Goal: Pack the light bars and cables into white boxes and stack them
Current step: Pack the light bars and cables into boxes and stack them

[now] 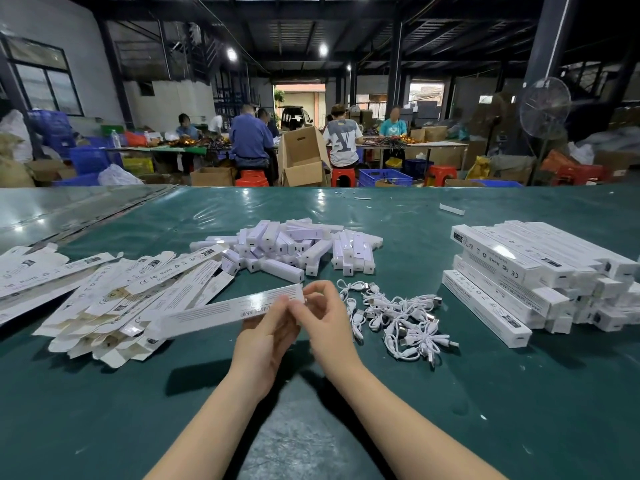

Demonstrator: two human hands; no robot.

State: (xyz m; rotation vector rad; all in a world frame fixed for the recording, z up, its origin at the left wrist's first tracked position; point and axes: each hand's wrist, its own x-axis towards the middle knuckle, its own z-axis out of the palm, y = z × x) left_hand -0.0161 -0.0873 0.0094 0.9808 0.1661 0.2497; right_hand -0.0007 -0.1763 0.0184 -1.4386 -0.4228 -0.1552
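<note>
Centrally, above the green table (519, 393), the left hand (266, 337) grips a long white box (214, 313) from beneath while the right hand (325, 320) pinches its right end. Light bars (287, 247) lie heaped just beyond, cables (398, 317) tangle to the right, flat cartons (104, 289) fan out left, and packed boxes (536, 275) are stacked at the right

CE, FC and RoHS marks show on the flattened white boxes (152, 278) and the stacked boxes (502, 265); the smaller print is unreadable.

Flat cartons (104, 299) ran off the left edge, packed boxes (519, 268) off the right. The left hand (266, 337) and right hand (327, 323) covered one end of the held box (214, 311); its print was blurred.
</note>
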